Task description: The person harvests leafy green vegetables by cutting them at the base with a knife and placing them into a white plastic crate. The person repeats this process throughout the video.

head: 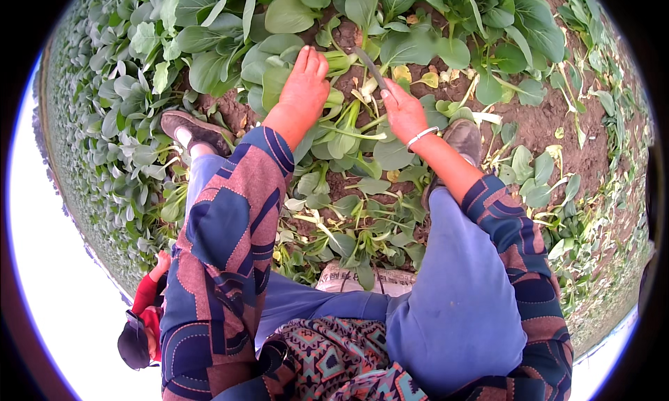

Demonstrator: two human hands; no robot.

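My left hand (306,85) lies around a head of leafy greens with pale green stalks (337,62), its fingers pointing up the picture; its palm is hidden. To the right, my right hand (405,111) holds a knife with a dark curved blade (370,66), its tip close to the cut-looking base of that head. Between my hands and my feet lie loose greens (345,134) with several leaves and stalks spread on the soil. A bangle sits on my right wrist.
Dense leafy plants (209,40) stand ahead and at left. Trimmed leaves and yellowed scraps (538,176) litter brown soil (585,155) at right. A white woven sack (366,280) with writing lies between my legs. A person in red (146,307) is at the lower left.
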